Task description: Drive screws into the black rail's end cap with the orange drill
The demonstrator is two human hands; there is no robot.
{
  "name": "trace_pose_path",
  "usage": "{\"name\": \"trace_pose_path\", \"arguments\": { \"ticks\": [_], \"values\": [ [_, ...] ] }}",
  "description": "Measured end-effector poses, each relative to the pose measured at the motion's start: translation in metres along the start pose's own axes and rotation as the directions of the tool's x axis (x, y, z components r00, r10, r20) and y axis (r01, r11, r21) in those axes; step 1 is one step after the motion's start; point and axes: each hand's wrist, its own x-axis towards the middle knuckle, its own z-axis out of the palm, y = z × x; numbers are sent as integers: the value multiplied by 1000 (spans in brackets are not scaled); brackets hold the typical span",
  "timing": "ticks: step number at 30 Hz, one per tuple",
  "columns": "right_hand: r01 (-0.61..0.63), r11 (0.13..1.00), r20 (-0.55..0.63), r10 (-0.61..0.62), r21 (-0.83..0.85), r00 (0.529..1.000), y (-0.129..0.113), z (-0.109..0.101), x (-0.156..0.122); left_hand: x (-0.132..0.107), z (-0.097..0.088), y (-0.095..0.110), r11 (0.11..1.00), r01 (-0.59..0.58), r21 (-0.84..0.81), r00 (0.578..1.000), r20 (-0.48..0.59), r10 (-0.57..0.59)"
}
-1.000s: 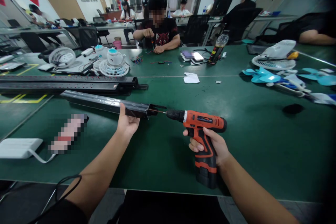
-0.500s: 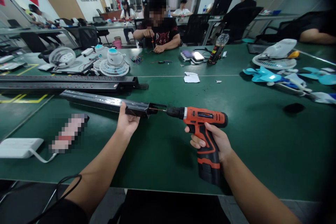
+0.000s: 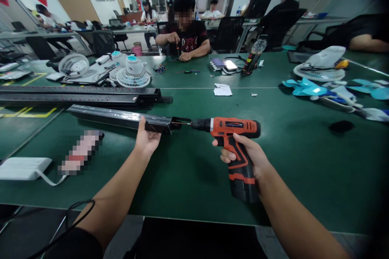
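My left hand (image 3: 148,139) is closed around the right part of a long black rail (image 3: 118,117), its thumb lying over the shiny upper face. An orange and black cordless drill (image 3: 235,127) is in my right hand (image 3: 252,156), which wraps the handle with a finger by the trigger. The drill points left, and its thin bit (image 3: 184,123) reaches to the open right end of the rail. Whether the tip touches a screw inside I cannot tell.
More black rails (image 3: 75,96) lie behind on the green table (image 3: 188,178). A phone (image 3: 81,151) and a white power bank (image 3: 24,168) are at left. Fan parts (image 3: 133,73), blue fan blades (image 3: 306,87), paper (image 3: 223,90) and a bottle (image 3: 254,56) lie around. A person (image 3: 185,32) sits opposite.
The drill has shifted slightly up and to the left, closer to the rail's end. My left hand and the rail stay almost in place.
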Motion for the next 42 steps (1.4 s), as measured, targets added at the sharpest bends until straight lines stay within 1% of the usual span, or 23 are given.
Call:
{"name": "trace_pose_path", "arguments": {
  "ticks": [3, 8, 11, 14, 19, 25, 29, 32, 42],
  "values": [
    [36, 999, 19, -36, -26, 999, 10, -7, 2, -1, -1, -1, 1000, 14, 2, 1000, -11, -14],
    [60, 996, 57, -56, -69, 997, 18, -12, 0, -3, -3, -3, 1000, 1, 14, 1000, 24, -2],
    [54, 996, 59, -50, -68, 997, 19, -13, -1, -3, -4, -6, 999, -39, 38, 998, 43, 38],
    [54, 997, 67, -50, -50, 996, 19, -15, -2, -1, -5, -8, 996, -63, 61, 997, 40, 60],
    [50, 997, 68, -47, -53, 997, 19, -15, 0, 2, -8, -11, 998, -56, 41, 998, 39, 55],
    [57, 998, 60, -55, -35, 997, 19, -14, 0, 4, -11, -13, 997, -64, 43, 994, 86, 61],
    [75, 997, 67, -72, -34, 995, 18, -15, 0, 4, -11, -13, 996, -71, 55, 995, 69, 67],
    [78, 997, 86, -76, -23, 993, 18, -15, 1, 6, -12, -13, 994, -85, 62, 994, 76, 80],
    [101, 994, 85, -98, -31, 992, 19, -13, -2, 14, -19, -9, 998, -31, 58, 992, 123, 23]
  ]
}}
